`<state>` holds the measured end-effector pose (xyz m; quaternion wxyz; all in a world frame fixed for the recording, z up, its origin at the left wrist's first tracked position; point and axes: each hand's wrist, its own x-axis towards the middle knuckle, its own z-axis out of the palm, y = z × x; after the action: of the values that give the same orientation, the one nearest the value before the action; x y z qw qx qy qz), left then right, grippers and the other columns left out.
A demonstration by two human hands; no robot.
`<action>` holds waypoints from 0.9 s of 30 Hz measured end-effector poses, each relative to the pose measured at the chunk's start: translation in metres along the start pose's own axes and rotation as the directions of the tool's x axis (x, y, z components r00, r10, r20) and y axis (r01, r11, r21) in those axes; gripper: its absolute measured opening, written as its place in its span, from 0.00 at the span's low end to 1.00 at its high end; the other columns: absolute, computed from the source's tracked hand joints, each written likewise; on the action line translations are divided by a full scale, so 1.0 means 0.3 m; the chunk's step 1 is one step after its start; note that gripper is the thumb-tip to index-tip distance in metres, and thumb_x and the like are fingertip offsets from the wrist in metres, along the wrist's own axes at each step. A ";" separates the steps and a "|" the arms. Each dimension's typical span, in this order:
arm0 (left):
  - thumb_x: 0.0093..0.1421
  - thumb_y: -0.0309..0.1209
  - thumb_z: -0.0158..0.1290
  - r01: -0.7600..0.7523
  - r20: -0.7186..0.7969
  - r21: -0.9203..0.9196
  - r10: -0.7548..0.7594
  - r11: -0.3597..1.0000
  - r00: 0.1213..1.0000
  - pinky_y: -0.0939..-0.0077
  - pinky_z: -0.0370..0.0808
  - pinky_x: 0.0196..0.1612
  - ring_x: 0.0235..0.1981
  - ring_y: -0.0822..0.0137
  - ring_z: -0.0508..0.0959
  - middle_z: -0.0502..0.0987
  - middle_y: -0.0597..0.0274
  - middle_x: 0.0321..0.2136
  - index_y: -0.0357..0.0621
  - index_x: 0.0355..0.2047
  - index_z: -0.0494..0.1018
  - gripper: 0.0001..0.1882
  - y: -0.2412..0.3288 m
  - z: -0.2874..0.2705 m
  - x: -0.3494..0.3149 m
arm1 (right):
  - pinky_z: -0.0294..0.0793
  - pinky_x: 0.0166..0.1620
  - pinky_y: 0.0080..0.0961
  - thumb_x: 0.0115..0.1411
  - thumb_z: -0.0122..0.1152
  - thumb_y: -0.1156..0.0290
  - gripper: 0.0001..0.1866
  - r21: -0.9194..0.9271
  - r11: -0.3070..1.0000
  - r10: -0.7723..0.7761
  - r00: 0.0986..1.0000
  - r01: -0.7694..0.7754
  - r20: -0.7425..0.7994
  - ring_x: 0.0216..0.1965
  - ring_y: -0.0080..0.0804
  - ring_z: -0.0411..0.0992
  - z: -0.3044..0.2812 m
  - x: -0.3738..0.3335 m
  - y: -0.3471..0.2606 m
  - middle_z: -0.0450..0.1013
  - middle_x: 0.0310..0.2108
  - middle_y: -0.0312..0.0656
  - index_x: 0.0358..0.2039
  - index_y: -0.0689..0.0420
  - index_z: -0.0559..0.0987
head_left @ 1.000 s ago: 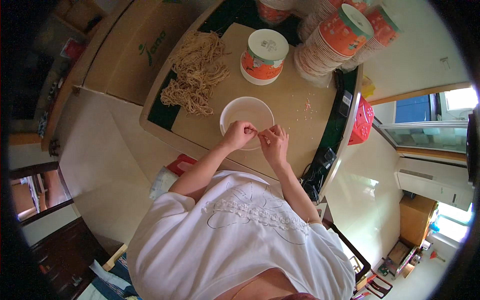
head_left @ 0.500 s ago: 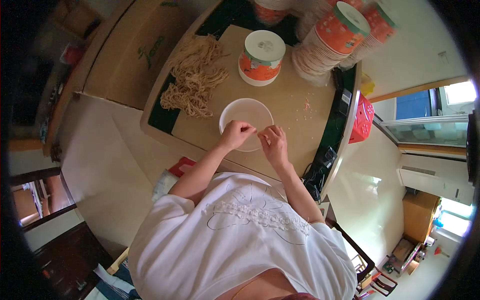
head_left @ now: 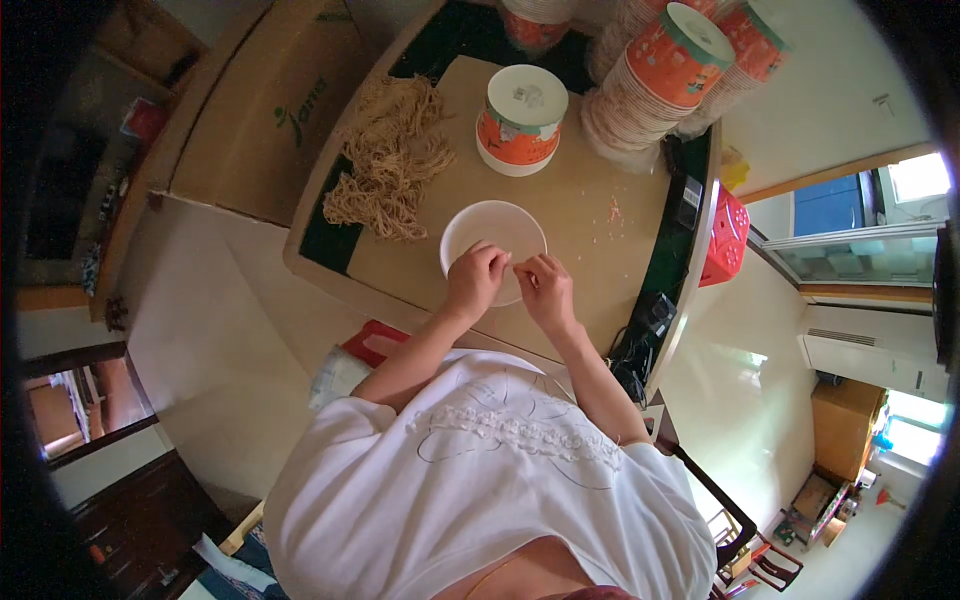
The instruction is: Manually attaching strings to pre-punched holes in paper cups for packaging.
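Both hands meet above a white bowl (head_left: 497,232) on the counter (head_left: 580,225): the left hand (head_left: 476,283) and right hand (head_left: 546,290) each pinch something too small to identify. Beyond lie dried noodles (head_left: 392,155), a lidded cup (head_left: 520,120) and stacked cups (head_left: 655,80).

Item pinched btwn hands over white bowl (head_left: 493,232) too small to tell.

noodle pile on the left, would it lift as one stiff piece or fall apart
The noodle pile is thin, tangled dry strands, so it probably lifts in light clumps rather than whole. Strands look brittle and may snap or shed bits; crumbs already lie on the table.
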<state>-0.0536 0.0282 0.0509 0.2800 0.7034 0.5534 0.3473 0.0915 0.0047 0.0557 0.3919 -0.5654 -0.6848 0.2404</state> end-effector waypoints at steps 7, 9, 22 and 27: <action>0.56 0.29 0.53 0.144 0.149 -0.173 -0.118 0.974 0.982 0.70 0.70 0.25 0.21 0.61 0.76 0.75 0.53 0.20 0.37 0.25 0.72 0.07 0.042 -0.030 0.007 | 0.71 0.31 0.27 0.49 0.61 0.80 0.06 -0.005 1.000 0.021 0.999 -0.021 -0.043 0.25 0.35 0.71 -0.020 -0.018 -0.033 0.73 0.24 0.42 0.29 0.58 0.78; 0.55 0.27 0.54 0.181 0.150 -0.241 -0.147 0.954 0.978 0.71 0.70 0.24 0.20 0.64 0.76 0.75 0.55 0.18 0.36 0.25 0.72 0.06 0.049 -0.036 -0.003 | 0.71 0.31 0.27 0.49 0.62 0.80 0.06 0.014 1.000 0.021 0.998 -0.020 -0.061 0.26 0.35 0.71 -0.018 -0.031 -0.015 0.73 0.24 0.41 0.29 0.58 0.78; 0.54 0.24 0.54 0.075 0.202 -0.275 -0.019 0.959 0.979 0.78 0.70 0.28 0.23 0.71 0.74 0.73 0.60 0.22 0.36 0.24 0.70 0.05 0.131 -0.135 -0.032 | 0.68 0.28 0.26 0.48 0.62 0.80 0.04 0.197 0.974 0.110 0.994 -0.110 0.011 0.27 0.34 0.69 -0.049 -0.060 -0.059 0.69 0.24 0.42 0.26 0.58 0.78; 0.55 0.23 0.54 0.121 0.164 -0.426 -0.055 0.897 0.985 0.84 0.67 0.27 0.23 0.81 0.69 0.72 0.69 0.21 0.38 0.24 0.71 0.04 0.159 -0.159 -0.026 | 0.68 0.28 0.25 0.49 0.62 0.80 0.04 0.212 0.967 0.135 0.990 -0.138 0.030 0.26 0.33 0.69 -0.031 -0.080 -0.004 0.69 0.24 0.42 0.27 0.59 0.77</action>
<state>-0.0649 0.0102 0.1153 0.4853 0.6212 0.4711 0.3959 0.0997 -0.0198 0.0557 0.4276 -0.5640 -0.6174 0.3434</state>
